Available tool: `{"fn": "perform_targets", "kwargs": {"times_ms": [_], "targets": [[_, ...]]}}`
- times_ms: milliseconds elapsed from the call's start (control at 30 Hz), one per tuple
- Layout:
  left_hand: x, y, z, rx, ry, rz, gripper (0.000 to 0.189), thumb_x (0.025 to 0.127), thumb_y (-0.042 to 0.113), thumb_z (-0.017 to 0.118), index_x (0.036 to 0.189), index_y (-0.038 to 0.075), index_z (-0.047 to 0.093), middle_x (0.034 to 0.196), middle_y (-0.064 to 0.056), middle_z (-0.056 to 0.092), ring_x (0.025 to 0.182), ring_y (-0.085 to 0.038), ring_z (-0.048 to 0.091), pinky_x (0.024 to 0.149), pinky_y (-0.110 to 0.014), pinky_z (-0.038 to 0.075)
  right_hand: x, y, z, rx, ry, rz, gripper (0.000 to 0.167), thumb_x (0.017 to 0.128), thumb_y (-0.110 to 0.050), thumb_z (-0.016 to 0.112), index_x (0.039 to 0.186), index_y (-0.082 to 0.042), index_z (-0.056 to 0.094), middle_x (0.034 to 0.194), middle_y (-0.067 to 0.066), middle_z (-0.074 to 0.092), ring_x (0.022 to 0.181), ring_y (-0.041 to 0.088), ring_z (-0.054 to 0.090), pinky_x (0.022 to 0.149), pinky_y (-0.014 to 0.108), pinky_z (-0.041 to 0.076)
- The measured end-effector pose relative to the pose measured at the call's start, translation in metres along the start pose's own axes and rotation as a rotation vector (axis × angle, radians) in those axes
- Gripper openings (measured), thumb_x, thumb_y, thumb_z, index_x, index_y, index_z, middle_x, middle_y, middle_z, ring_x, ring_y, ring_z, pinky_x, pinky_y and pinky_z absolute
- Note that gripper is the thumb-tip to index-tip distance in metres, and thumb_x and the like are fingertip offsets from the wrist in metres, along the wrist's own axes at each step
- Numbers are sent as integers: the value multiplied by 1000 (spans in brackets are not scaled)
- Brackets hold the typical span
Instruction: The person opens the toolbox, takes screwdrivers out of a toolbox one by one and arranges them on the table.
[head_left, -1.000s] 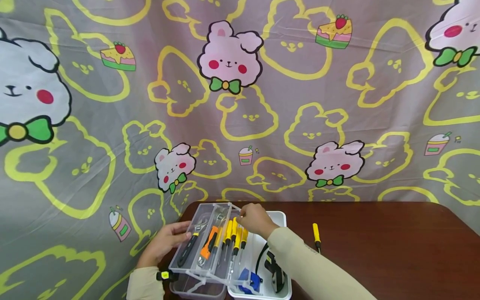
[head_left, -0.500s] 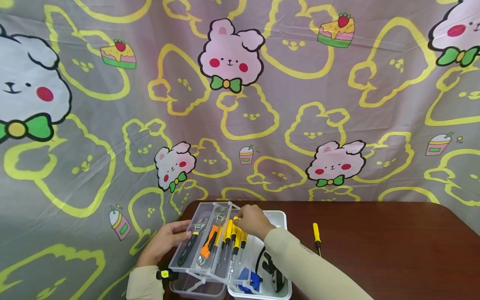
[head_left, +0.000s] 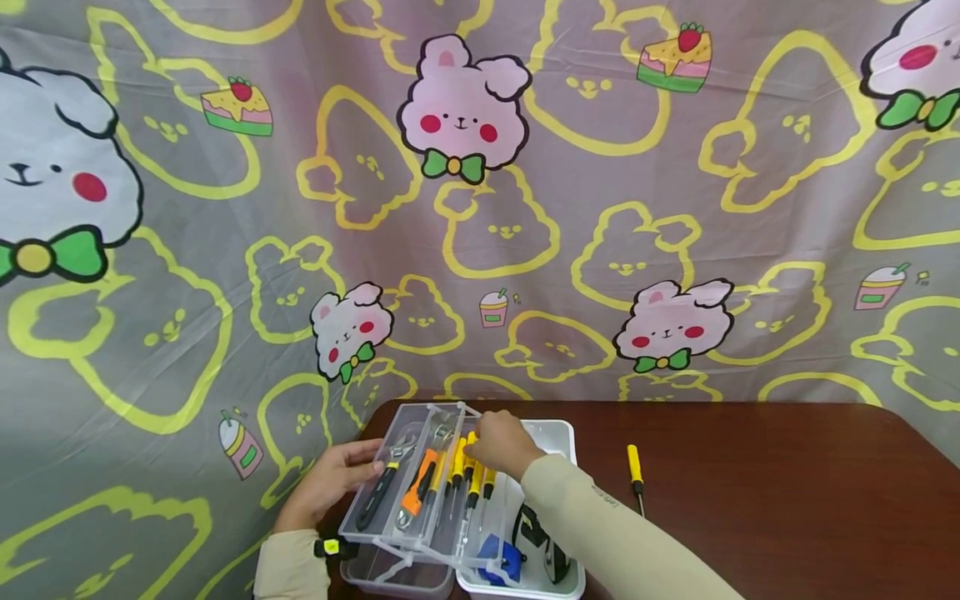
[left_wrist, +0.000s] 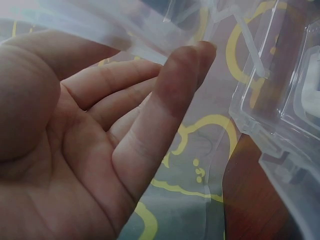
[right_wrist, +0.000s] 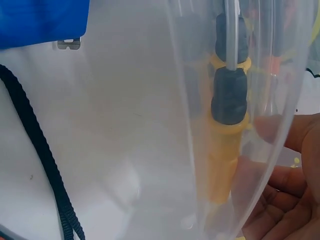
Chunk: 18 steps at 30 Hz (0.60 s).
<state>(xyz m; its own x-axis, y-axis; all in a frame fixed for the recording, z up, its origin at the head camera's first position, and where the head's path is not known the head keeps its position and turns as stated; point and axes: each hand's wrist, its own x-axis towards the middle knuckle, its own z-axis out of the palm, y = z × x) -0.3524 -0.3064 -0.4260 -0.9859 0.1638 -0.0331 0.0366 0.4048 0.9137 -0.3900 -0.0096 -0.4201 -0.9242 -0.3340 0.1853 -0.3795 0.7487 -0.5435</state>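
Two hands at work, lower centre of frame: the left hand (head_left: pixel 322 483) grasps the side of a clear tray (head_left: pixel 405 546), edge between thumb and fingers; the right hand (head_left: pixel 506 442) has fingers bent, thumb and a finger pinching the handle of a yellow screwdriver (right_wrist: pixel 222 160), seen through hazy plastic in the right wrist view. That screwdriver sits in the tray's right-hand section, right at the right hand's fingertips, to the right of the left hand. More yellow-handled screwdrivers (head_left: pixel 457 465) lie just beside it. Further left in tray: an orange cutter (head_left: pixel 416 490), then a black-handled wrench (head_left: pixel 377 500), nearest the left hand. Below the tray, bottom of frame, a clear box (head_left: pixel 390 577); beside it a white bin (head_left: pixel 553 433) with a blue tape measure (head_left: pixel 501 558) and a dark cord (right_wrist: pixel 37 150). Right of the right sleeve, a loose screwdriver (head_left: pixel 634 467) on the brown surface (head_left: pixel 765 500). Bunny-print curtain (head_left: pixel 562 233) fills the upper frame
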Motion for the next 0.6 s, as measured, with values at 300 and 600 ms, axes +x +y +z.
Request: {"fn": "perform_targets", "kwargs": {"times_ms": [300,600], "targets": [[0,1,-1,-4,-10,25,53,95,18,66,138,-8,48,128,-23,58,96,-26,66,76,-39,53,0,3,-3,-33,25,-42,22,82,-15,69,63,-13,59,51,-5,34,42,10,33,42,26,30],[-1,1,1,-12,-10,16,55,94,20,67,138,-7,49,125,-22,60,95,-26,66,76,-40,54,-1,-6,6,-208,-24,-20,47,91,-41,65,53,-15,54,45,-4,40,39,13,42,54,34,48]]}}
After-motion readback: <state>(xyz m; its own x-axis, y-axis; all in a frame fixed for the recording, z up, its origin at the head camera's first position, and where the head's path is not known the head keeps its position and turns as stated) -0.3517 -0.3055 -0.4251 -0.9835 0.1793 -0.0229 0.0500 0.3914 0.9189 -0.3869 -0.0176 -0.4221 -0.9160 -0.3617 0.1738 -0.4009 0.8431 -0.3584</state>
